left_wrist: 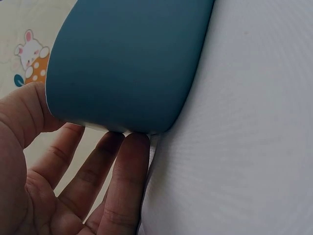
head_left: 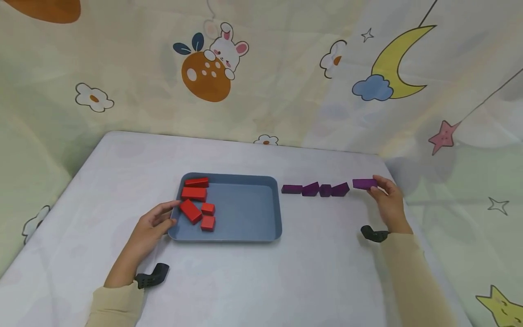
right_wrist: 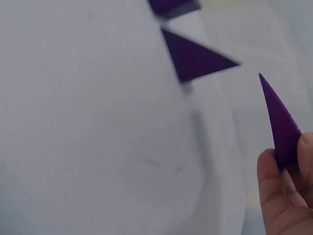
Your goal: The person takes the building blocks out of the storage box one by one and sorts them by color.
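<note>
My left hand (head_left: 152,229) holds the left rim of a shallow blue-grey tray (head_left: 245,240). In the left wrist view, fingertips press the outside of the tray wall (left_wrist: 122,68) and the thumb reaches over its edge. Red blocks (head_left: 194,194) of several shapes lie inside the tray's left half. Over the table's right side, my right hand (head_left: 390,204) pinches a purple triangular block (head_left: 362,184) between thumb and fingers; its long pointed side shows in the right wrist view (right_wrist: 280,127). Just left of it, several purple blocks (head_left: 310,189) form a row on the table.
The white-covered table (head_left: 261,281) ends close beyond the right hand and at a back edge behind the tray. A printed cloth (head_left: 282,81) hangs behind it. Each wrist wears a black camera mount (head_left: 373,234).
</note>
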Tool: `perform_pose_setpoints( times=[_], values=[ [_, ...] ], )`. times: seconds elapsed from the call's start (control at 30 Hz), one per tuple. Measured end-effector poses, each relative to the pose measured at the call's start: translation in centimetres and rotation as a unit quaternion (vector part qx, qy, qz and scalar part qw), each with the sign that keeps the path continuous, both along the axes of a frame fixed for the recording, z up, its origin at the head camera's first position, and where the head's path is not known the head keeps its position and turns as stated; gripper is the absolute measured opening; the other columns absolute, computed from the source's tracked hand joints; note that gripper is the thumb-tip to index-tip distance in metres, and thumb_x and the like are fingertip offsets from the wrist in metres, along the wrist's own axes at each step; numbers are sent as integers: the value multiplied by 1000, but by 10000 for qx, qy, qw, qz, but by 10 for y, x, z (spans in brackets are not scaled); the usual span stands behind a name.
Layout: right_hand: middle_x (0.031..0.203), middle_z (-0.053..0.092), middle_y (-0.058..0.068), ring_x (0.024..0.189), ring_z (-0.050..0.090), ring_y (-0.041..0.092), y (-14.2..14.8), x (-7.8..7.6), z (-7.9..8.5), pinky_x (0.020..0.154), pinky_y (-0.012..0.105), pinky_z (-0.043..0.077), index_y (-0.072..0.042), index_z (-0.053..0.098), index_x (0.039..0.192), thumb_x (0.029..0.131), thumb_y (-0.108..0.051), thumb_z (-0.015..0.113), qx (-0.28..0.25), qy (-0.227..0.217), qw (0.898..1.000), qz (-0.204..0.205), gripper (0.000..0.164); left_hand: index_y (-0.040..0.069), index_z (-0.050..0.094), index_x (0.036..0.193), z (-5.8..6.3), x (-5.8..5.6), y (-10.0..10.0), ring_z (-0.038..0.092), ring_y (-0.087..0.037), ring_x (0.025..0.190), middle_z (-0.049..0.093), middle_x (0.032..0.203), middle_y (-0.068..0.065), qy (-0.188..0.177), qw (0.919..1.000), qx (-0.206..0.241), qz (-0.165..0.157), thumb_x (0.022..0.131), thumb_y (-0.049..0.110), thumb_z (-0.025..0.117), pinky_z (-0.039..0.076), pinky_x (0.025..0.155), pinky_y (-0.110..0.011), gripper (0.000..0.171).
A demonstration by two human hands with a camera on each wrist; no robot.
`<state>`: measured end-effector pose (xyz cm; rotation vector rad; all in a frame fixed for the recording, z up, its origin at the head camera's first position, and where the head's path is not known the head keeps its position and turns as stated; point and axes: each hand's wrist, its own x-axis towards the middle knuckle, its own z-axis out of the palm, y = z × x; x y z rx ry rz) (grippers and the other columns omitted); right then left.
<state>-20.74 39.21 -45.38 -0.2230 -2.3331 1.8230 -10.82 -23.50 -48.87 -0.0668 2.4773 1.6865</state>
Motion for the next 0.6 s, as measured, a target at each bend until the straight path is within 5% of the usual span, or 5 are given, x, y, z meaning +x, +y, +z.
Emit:
perform_pose_setpoints(
  times=[0.13,0.23,0.4,0.6],
  values=[
    [137,62,17,102,59,-12,3,-5,-7,90,6,47,11,52,151,110,2,55,1335,-328,9903,213,42,6,51,159,-1,1,0,57,-41,140,49,162,-22,11,10000,20,29,109,7,53,49,89,-13,51],
    [153,52,33,117,62,7,2,-7,-10,90,5,42,12,49,153,110,2,55,1817,-448,9815,399,45,6,51,160,0,2,0,57,-41,140,48,163,-22,-11,10000,44,51,109,7,53,49,89,-13,51],
    [157,49,35,142,51,47,0,-11,-15,96,11,41,10,50,153,110,2,55,2210,-604,9722,482,44,6,50,160,0,2,0,55,-42,142,47,164,-22,-30,10000,55,58,109,8,53,49,89,-12,51],
    [158,48,34,147,46,48,0,-13,-17,118,43,43,8,47,157,110,0,55,2385,-790,9669,440,48,7,51,159,1,0,0,55,-41,141,49,163,-22,-2,10000,68,61,109,7,53,49,89,-13,51]
  ],
)
